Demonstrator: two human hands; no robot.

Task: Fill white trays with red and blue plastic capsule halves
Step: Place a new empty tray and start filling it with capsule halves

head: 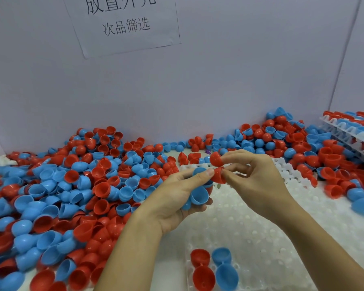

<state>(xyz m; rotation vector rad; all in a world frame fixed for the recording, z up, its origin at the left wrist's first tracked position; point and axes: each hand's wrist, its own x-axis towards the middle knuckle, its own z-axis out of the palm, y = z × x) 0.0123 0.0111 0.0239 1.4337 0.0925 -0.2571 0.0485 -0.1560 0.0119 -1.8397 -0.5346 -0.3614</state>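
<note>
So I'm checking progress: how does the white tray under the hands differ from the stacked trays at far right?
The white tray under the hands is nearly bare, with only two red and two blue halves at its near edge; the stacked trays have a top layer full of halves. The near tray lies single and flat; the far ones are piled up. Both are white and hold red and blue halves.

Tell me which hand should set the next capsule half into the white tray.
Probably the right hand: its fingertips already pinch a red capsule pair above the white tray. The left hand is cradling blue halves.
</note>
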